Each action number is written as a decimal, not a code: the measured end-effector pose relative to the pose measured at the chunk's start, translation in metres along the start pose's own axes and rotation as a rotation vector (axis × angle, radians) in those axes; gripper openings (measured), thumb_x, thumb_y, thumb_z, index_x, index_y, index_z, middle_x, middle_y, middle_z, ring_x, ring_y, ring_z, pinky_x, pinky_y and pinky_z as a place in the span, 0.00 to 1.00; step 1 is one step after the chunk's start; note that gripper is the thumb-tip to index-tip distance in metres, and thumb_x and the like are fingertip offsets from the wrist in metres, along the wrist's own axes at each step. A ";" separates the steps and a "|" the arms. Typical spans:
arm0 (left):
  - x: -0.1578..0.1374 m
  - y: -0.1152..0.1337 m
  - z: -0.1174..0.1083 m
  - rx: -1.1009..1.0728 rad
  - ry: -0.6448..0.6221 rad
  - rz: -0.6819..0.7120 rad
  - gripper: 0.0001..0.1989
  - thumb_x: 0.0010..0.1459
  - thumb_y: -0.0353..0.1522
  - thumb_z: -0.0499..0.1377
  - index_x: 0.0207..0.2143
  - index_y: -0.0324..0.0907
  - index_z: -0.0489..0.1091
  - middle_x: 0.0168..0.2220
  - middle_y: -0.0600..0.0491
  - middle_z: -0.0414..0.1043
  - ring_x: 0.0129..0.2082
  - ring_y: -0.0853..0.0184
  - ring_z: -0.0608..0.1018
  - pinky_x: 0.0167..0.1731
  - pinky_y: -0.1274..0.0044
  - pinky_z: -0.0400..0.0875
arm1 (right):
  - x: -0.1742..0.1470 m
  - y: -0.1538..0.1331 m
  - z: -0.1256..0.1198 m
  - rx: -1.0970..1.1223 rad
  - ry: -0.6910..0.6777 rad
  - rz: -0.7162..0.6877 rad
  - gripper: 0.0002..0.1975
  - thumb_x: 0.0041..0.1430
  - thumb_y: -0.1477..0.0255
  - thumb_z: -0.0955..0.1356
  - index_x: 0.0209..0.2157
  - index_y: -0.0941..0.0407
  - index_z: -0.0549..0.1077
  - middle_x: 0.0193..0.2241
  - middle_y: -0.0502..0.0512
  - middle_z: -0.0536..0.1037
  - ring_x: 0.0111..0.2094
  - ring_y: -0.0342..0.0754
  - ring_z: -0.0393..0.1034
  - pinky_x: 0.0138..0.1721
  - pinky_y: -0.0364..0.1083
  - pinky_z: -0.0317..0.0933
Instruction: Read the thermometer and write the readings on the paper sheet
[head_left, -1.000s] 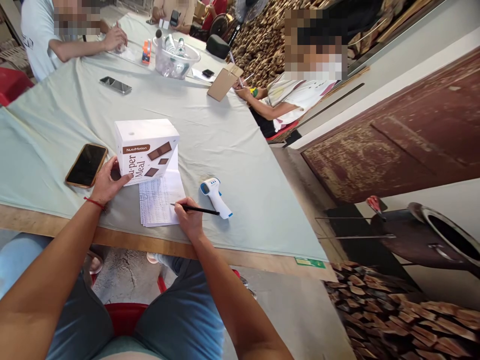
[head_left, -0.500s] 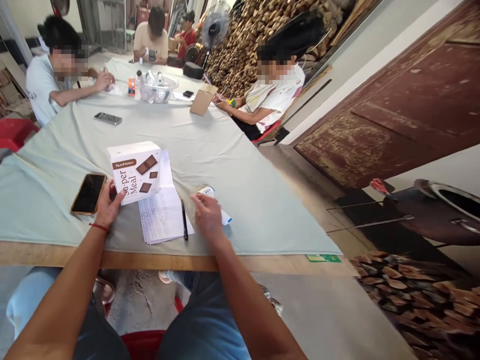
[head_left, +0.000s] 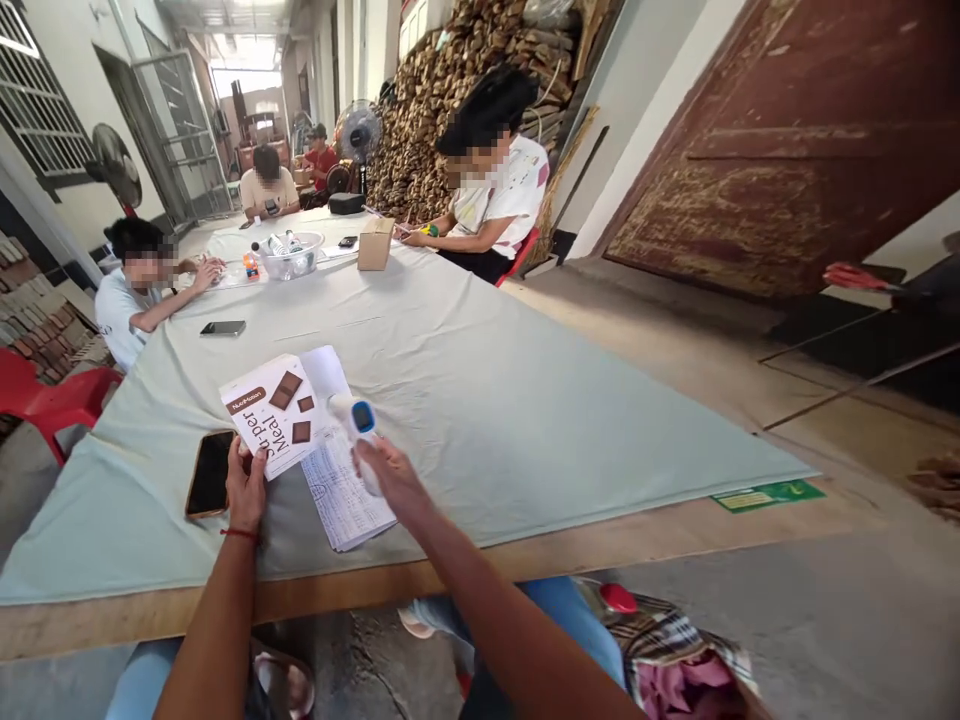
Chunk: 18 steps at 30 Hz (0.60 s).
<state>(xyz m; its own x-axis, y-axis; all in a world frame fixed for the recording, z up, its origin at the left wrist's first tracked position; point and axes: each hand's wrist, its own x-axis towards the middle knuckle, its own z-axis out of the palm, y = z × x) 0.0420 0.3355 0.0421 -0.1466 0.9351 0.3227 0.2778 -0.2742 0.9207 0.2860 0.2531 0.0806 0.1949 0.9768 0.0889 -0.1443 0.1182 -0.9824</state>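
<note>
My left hand is closed on the lower corner of a white box with brown chocolate-bar pictures and "NutriMotion Su-per Meal" printed on it; the box is tilted. In my right hand is a white infrared thermometer, gripped by its handle, its blue-rimmed screen facing up toward me. Its head is close to the right side of the box, apart from it. Handwritten paper sheets lie under and between the two hands. A black phone in an orange-brown case lies beside my left hand.
Farther along the cloth-covered table are a grey phone, a clear basin of bottles and a cardboard box. Several people sit around it. A green card lies at the front edge.
My right hand has picked up the thermometer from the table and brought it left, over the papers near the box. The camera view has shifted. The pen no longer shows.
</note>
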 end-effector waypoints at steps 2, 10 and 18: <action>0.001 0.004 -0.001 0.029 0.003 0.001 0.33 0.59 0.56 0.59 0.59 0.46 0.66 0.47 0.45 0.77 0.48 0.53 0.80 0.51 0.61 0.75 | -0.009 0.001 0.029 0.087 -0.079 0.003 0.26 0.54 0.43 0.68 0.25 0.53 0.68 0.20 0.46 0.66 0.21 0.42 0.56 0.24 0.43 0.53; 0.001 0.023 0.002 0.134 0.007 0.061 0.30 0.61 0.56 0.56 0.50 0.42 0.73 0.42 0.47 0.80 0.42 0.59 0.80 0.42 0.70 0.75 | -0.011 0.011 0.045 0.178 -0.137 0.155 0.27 0.47 0.44 0.73 0.31 0.54 0.71 0.25 0.46 0.67 0.29 0.43 0.57 0.32 0.44 0.54; -0.001 0.024 0.001 0.158 0.010 0.081 0.29 0.61 0.55 0.56 0.50 0.42 0.74 0.43 0.46 0.80 0.43 0.57 0.80 0.44 0.68 0.74 | -0.006 0.015 0.046 0.219 -0.168 0.153 0.26 0.46 0.45 0.74 0.31 0.54 0.72 0.25 0.45 0.66 0.29 0.44 0.56 0.33 0.45 0.52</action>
<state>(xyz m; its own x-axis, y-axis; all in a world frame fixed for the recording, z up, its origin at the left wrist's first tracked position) 0.0500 0.3283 0.0640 -0.1272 0.9087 0.3977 0.4351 -0.3092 0.8456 0.2381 0.2567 0.0731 -0.0059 0.9999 -0.0133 -0.3690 -0.0145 -0.9293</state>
